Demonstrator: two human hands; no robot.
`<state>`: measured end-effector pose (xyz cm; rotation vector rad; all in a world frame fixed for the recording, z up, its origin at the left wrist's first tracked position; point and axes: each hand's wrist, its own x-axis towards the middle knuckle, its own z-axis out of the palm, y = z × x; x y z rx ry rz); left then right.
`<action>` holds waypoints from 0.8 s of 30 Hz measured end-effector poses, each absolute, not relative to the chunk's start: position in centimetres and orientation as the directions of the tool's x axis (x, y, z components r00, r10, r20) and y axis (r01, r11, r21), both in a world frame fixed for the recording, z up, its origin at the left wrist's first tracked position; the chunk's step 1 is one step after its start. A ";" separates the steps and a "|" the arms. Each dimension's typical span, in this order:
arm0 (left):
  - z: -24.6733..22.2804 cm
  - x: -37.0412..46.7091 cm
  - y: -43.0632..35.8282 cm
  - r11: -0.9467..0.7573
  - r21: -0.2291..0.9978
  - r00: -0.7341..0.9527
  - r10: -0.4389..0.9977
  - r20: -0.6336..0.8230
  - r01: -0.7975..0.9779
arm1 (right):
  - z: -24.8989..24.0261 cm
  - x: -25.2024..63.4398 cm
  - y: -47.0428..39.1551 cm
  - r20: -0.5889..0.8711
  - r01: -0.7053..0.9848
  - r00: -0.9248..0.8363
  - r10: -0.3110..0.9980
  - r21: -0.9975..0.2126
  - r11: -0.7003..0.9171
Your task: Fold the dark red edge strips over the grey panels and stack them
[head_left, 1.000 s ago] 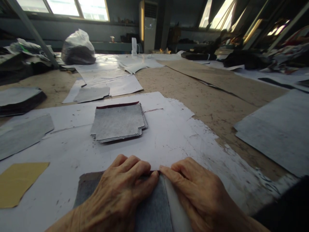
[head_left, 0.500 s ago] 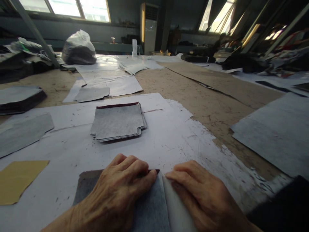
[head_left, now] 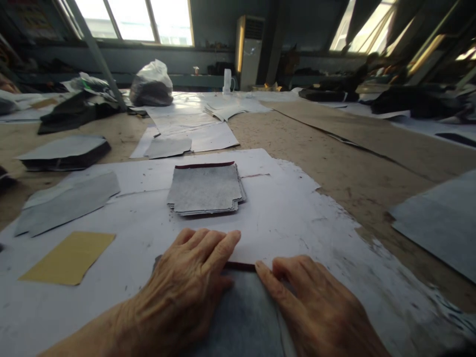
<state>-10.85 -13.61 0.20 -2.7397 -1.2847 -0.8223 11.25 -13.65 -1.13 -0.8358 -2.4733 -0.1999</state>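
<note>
From where I stand, the two bare hands are apart from each other at the bottom centre of the frame, both on a soft-looking grey sheet piece with a dark reddish-brown edge [head_left: 247, 312]. That piece lies flat between and beneath them on a large, worn white paper sheet [head_left: 293, 218], which covers part of the brown, scuffed counter [head_left: 260, 134].

The left hand [head_left: 186, 287] rests palm down over the piece's left part, fingers stretched out, the index finger reaching past the far edge above the paper. The right hand [head_left: 316, 297] is along the other side, its index fingertip touching the right end of the narrow dark reddish-brown strip [head_left: 241, 267]. Its other fingers are bent, and I can't fairly tell whether they pinch anything underneath.

The relation that counts is at that strip: it runs left to right across the piece's far edge, square to the direction the forearms reach, with the right fingertip nearest. The piece runs out of the frame at the bottom, so its long axis is uncertain.

Straight beyond, well apart from the hands, sits a neat stack of grey notched pieces [head_left: 206, 191], a like-coloured strip along its far edge.
</note>
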 end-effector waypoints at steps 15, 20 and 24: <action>0.2 -16.3 -13.6 -0.672 0.373 0.523 0.736 0.430 0.640 | 0.2 7.8 -12.2 0.547 0.513 -0.638 0.542 -0.223 0.829; -0.2 -16.5 -13.6 -0.676 0.421 0.528 0.736 0.424 0.605 | -0.2 4.4 -12.0 0.529 0.480 -0.664 0.528 -0.240 0.844; -0.6 -16.6 -13.8 -0.705 0.413 0.561 0.709 0.428 0.576 | -0.9 4.5 -12.3 0.556 0.448 -0.718 0.419 -0.090 0.889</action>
